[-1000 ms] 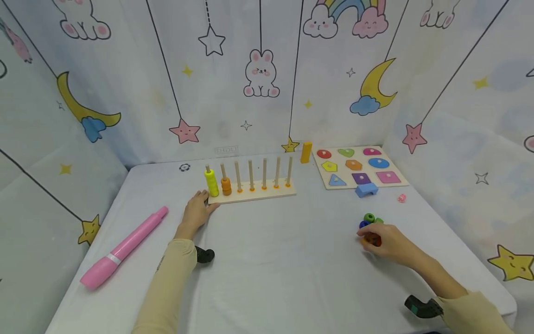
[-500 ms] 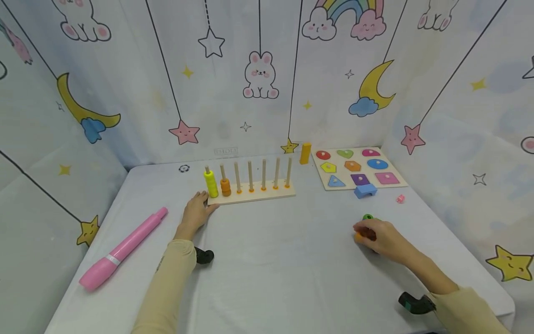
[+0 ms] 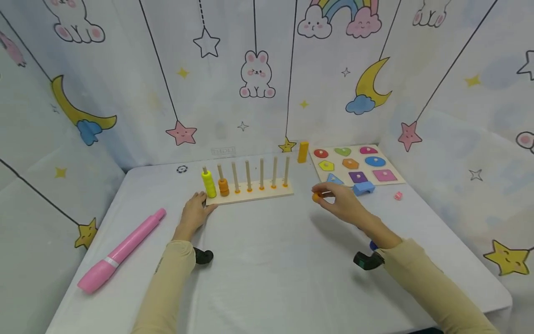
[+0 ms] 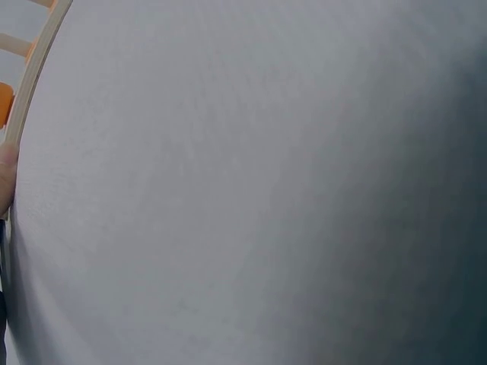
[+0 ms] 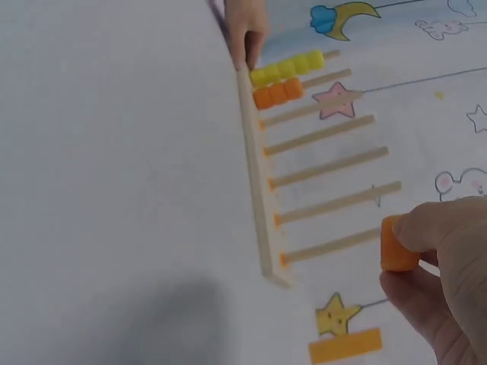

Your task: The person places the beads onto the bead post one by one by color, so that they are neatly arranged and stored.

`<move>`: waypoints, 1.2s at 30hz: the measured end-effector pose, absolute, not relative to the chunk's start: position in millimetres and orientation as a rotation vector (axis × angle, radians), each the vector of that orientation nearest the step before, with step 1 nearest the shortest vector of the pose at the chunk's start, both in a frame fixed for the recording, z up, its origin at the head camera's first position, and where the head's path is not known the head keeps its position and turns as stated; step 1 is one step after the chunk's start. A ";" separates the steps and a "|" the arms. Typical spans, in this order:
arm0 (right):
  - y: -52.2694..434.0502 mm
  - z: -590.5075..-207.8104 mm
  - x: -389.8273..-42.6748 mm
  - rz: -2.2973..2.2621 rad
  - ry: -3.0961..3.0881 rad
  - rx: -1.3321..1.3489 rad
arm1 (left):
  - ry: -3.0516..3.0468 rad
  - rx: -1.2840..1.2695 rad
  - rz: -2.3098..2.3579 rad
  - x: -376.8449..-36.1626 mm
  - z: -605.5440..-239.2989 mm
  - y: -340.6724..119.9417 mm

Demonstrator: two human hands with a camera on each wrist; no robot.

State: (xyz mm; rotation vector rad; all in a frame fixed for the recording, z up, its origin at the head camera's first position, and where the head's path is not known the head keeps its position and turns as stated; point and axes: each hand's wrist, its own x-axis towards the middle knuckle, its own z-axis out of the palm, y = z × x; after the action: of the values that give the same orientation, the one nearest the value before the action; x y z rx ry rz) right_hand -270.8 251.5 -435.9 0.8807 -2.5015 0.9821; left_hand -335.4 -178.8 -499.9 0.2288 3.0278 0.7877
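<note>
At the back of the table stands a wooden peg board (image 3: 250, 196) with a row of upright pegs. Several yellow beads (image 3: 209, 184) are stacked on its leftmost peg, and orange beads (image 3: 223, 187) sit on the second; the other pegs are bare. My left hand (image 3: 194, 213) grips the board's left end, its thumb along the front edge. Between thumb and fingers, my right hand (image 3: 340, 202) pinches an orange bead (image 5: 396, 245), held up to the right of the board. The left wrist view catches only the board edge (image 4: 34, 76) and a fingertip (image 4: 6, 175).
A shape puzzle board (image 3: 360, 163) lies back right, with a blue arch block (image 3: 364, 188) and a small pink piece (image 3: 398, 195) before it. An orange block (image 3: 303, 152) stands behind. A blue bead (image 3: 373, 246) shows beside the right wrist. A long pink bat-like object (image 3: 121, 253) lies left.
My right hand has left the bead pile, carrying the orange bead leftward and away from me toward the peg board. My left hand has stayed on the board's end.
</note>
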 end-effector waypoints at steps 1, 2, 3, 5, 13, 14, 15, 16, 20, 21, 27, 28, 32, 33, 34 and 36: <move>243.0 -433.2 -276.8 0.996 -2.487 0.896 | 3.028 0.232 0.789 -335.5 -500.0 -179.0; 233.9 -430.5 -282.8 1.009 -2.471 0.914 | 3.027 0.228 0.790 -335.5 -500.3 -179.3; 224.6 -428.2 -288.8 1.016 -2.455 0.932 | 3.028 0.226 0.791 -335.4 -500.5 -179.5; 203.9 -422.5 -300.6 1.032 -2.425 0.970 | 3.032 0.226 0.797 -335.5 -501.0 -179.5; 110.7 -402.3 -346.6 1.053 -2.310 1.095 | 3.042 0.223 0.797 -336.6 -502.2 -179.5; 99.8 -400.1 -351.4 1.047 -2.300 1.104 | 3.044 0.221 0.794 -336.6 -502.1 -179.2; 89.2 -397.8 -355.4 1.044 -2.294 1.112 | 3.042 0.220 0.798 -336.3 -501.7 -179.0; 79.2 -396.0 -359.5 1.036 -2.291 1.119 | 3.041 0.218 0.797 -336.0 -501.5 -178.8; 44.8 -390.5 -371.7 1.038 -2.290 1.153 | 3.053 0.218 0.800 -335.8 -501.3 -179.2; 37.9 -390.3 -374.4 1.027 -2.301 1.155 | 3.055 0.216 0.803 -335.8 -501.4 -179.5; 14.0 -396.2 -384.2 0.980 -2.371 1.121 | 3.053 0.222 0.787 -337.2 -504.5 -179.1; 12.1 -396.8 -385.2 0.981 -2.372 1.118 | 3.052 0.222 0.785 -337.4 -504.8 -178.8; 6.3 -398.4 -390.1 0.960 -2.372 1.117 | 3.051 0.202 0.797 -337.8 -504.3 -178.2; 5.4 -398.8 -391.2 0.955 -2.380 1.117 | 3.051 0.196 0.799 -337.5 -503.9 -178.4; 4.7 -399.1 -392.1 0.952 -2.392 1.118 | 3.049 0.192 0.803 -337.1 -503.5 -178.7; 3.4 -400.3 -393.4 0.943 -2.423 1.119 | 3.046 0.187 0.807 -336.1 -502.8 -179.0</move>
State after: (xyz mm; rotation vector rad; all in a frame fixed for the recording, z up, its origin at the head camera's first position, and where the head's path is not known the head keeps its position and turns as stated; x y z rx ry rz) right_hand -393.4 3.4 -400.3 1.1195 -2.4226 0.9428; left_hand -336.1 -179.0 -502.8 0.1871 3.0459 0.8075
